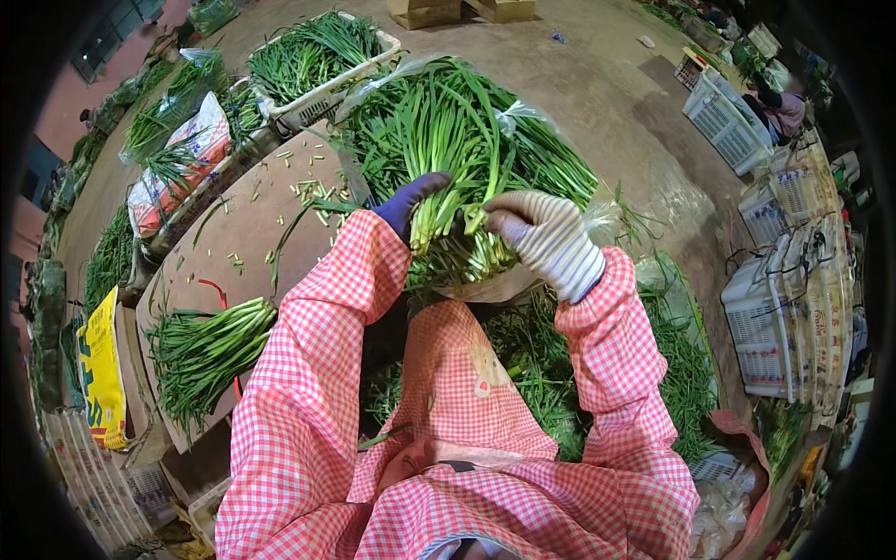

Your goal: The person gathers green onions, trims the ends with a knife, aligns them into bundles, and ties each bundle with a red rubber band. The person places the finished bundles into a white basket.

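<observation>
My left hand (414,203), in a dark purple glove, grips a bunch of long green leafy stalks (448,147) that look like Chinese chives. Their pale cut ends (423,241) point toward me. Between the thumb and fingers of my right hand (542,231), in a striped knit glove, is a single bent stalk (488,189) beside the bunch. Under both hands lies a big heap of the same greens (553,157) on clear plastic. A separate bundle (217,346) rests on the board at my left, near a red strip (218,292).
Cut stalk ends are scattered on the brown board (238,210). Beyond it stands a white crate (336,87) full of greens. Loose leaves (546,371) lie low around my knees. White plastic crates (728,119) line the right side, with a seated person (780,108) nearby.
</observation>
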Demonstrator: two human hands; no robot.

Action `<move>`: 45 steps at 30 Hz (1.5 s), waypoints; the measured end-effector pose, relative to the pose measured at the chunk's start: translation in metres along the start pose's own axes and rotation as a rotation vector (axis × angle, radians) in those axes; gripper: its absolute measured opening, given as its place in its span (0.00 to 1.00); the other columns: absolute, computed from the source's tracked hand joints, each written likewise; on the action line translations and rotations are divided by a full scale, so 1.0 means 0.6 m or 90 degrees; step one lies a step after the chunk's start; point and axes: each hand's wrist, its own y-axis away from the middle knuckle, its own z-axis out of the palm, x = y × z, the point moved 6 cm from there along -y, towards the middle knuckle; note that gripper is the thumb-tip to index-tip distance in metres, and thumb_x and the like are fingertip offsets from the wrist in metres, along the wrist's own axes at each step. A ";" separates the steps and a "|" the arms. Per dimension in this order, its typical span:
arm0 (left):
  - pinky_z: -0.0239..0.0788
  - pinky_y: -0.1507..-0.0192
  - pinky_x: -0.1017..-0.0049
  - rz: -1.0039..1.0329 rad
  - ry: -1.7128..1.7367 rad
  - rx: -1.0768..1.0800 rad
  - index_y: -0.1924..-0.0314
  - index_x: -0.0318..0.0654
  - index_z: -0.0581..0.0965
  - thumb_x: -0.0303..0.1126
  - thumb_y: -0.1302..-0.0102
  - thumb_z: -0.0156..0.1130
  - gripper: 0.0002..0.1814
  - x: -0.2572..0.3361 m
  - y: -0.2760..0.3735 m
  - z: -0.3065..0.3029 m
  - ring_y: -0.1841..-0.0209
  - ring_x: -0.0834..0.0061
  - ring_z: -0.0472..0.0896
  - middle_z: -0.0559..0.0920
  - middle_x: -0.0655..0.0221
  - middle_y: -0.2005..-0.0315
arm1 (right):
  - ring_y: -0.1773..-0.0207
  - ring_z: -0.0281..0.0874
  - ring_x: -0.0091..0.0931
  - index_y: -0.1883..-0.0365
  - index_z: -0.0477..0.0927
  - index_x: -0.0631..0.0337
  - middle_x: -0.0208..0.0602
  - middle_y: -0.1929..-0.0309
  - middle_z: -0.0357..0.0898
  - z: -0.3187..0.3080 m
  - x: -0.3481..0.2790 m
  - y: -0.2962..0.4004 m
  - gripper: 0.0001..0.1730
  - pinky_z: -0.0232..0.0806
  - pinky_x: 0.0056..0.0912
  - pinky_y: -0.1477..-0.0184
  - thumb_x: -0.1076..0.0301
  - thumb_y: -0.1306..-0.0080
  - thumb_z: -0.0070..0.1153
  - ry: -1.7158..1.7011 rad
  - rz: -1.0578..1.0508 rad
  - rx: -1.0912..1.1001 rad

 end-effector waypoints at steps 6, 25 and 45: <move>0.77 0.61 0.66 0.030 -0.131 0.227 0.47 0.41 0.73 0.40 0.36 0.56 0.19 0.017 0.093 0.017 0.60 0.67 0.82 0.81 0.65 0.58 | 0.63 0.78 0.42 0.60 0.80 0.56 0.48 0.68 0.79 0.080 0.046 -0.034 0.15 0.69 0.43 0.58 0.60 0.39 0.49 0.350 -0.070 -0.175; 0.73 0.52 0.64 -0.037 0.093 0.242 0.45 0.40 0.72 0.42 0.40 0.64 0.25 -0.080 0.173 -0.046 0.55 0.69 0.80 0.81 0.60 0.56 | 0.67 0.78 0.43 0.67 0.79 0.58 0.47 0.74 0.78 0.251 -0.044 0.011 0.10 0.69 0.44 0.65 0.64 0.45 0.54 0.379 -0.127 -0.381; 0.78 0.59 0.65 0.201 -0.159 0.168 0.49 0.32 0.73 0.35 0.42 0.55 0.21 0.160 0.424 0.092 0.60 0.67 0.80 0.78 0.58 0.56 | 0.79 0.75 0.25 0.44 0.73 0.60 0.38 0.72 0.81 0.063 0.186 -0.067 0.19 0.69 0.31 0.76 0.65 0.32 0.48 -0.044 0.269 -0.068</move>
